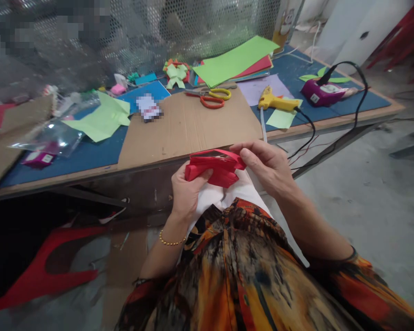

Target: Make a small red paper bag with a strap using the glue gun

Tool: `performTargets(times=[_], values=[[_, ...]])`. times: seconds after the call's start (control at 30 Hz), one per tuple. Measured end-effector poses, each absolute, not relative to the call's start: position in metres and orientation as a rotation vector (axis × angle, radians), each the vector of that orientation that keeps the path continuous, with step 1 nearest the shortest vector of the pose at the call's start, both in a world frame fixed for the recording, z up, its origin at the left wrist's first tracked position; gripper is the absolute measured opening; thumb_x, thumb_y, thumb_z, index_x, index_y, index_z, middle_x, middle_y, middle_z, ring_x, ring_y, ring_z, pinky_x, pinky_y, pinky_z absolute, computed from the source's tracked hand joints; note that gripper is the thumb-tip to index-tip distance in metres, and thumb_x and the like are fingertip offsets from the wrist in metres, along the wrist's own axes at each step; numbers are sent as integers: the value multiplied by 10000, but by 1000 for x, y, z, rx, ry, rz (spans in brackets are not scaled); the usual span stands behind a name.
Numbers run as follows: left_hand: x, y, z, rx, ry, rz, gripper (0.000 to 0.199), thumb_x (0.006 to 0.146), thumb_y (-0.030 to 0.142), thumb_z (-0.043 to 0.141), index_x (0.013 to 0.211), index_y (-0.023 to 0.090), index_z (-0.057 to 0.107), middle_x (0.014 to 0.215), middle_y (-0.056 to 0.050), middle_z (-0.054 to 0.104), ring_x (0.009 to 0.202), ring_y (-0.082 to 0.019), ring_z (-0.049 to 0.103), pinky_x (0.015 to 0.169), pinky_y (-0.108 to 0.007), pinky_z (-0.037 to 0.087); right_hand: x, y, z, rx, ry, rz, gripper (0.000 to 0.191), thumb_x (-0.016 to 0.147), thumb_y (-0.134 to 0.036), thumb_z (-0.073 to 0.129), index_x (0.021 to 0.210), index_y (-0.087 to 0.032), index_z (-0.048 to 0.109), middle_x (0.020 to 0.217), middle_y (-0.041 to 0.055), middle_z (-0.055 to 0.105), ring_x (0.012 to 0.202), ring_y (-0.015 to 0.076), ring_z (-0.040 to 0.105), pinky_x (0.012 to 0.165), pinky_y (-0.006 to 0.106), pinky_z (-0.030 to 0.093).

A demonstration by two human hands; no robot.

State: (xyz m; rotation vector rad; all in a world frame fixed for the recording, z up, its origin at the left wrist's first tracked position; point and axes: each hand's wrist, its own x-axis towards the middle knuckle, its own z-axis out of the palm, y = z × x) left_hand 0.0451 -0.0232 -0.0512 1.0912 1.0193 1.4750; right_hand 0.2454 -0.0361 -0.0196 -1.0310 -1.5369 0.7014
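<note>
A folded piece of red paper (215, 171) is held above my lap, just in front of the table edge. My left hand (189, 188) grips its left end, with the thumb on top. With thumb and fingers, my right hand (264, 168) pinches the raised strip at its right end. The paper has several layers, and a gap shows between the upper strip and the rest. Beyond my hands lies a flat sheet of brown cardboard (193, 128). Scissors (212, 99) with red and yellow handles rest near its far edge.
A yellow glue gun (278, 101) with a black cord lies right of the cardboard, near a purple power socket (322, 92). Green sheets (238, 59) are stacked at the back. Crumpled light green paper (103, 117) and a clear plastic bag (48, 138) lie at left.
</note>
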Motion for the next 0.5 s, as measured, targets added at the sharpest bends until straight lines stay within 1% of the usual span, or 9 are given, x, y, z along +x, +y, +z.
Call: performTargets(times=[0.1,0.17,0.23,0.37,0.5], values=[[45,-27,-48,1228,1056,1412,293,661,270,976,919,213,848,878,-6,835,809,-169,746,786,-280,636,244,-37,-16,-1017,-1632,678,507,1055,-668,579,1019,-225,822,903,38,820,802,176,745,735,307,592],[46,-29,-45,1286,1060,1397,268,679,260,960,920,217,851,869,-4,836,776,-164,738,753,-275,630,243,-37,-15,-1001,-1668,676,521,1049,-684,578,985,-222,810,902,44,819,826,186,751,766,322,590],[47,-30,-42,1331,1057,1415,231,700,237,935,913,225,845,903,-5,845,808,-171,757,779,-281,635,241,-36,-16,-963,-1678,694,495,1036,-679,608,967,-225,794,943,56,828,872,197,765,801,337,599],[46,-31,-40,1442,1120,1423,185,753,188,876,924,238,825,993,-11,849,930,-187,781,873,-294,628,243,-36,-18,-852,-1756,716,371,1057,-567,635,942,-242,772,1052,74,834,980,214,782,900,377,613],[44,-29,-48,1451,1158,1469,206,771,141,837,948,244,819,976,-5,832,907,-168,758,860,-276,604,247,-37,-17,-813,-1934,571,223,1050,-419,671,961,-259,799,1226,92,803,1131,253,748,1015,470,576]])
